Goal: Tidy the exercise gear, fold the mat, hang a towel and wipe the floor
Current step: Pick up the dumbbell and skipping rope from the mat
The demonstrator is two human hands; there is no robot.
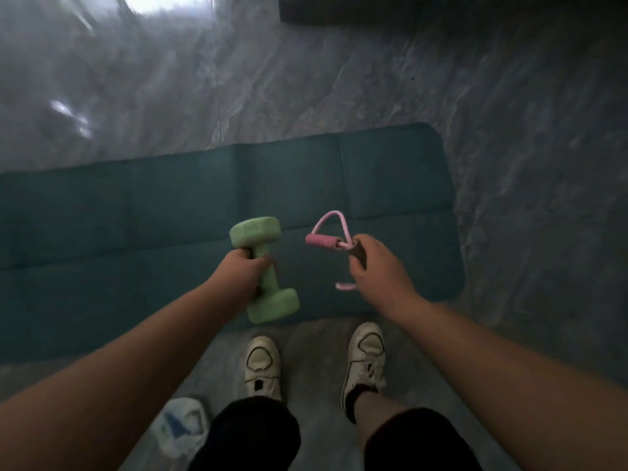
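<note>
Left hand (242, 270) wrapping its grip round the handle of a green dumbbell (264, 269), holding it above the teal mat (136, 212). Right hand (377, 266) pinching a pink resistance band (326, 232) over the mat. Crumpled cloth (181, 426) lying on the floor (339, 79) beside white shoes (365, 355).

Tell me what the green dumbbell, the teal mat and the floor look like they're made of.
Green dumbbell: probably a matte vinyl or rubber coating, since it shows no shine. Teal mat: soft foam, dull, with fold creases. Floor: glossy grey marble-look tile or stone, with veining and bright reflections.
</note>
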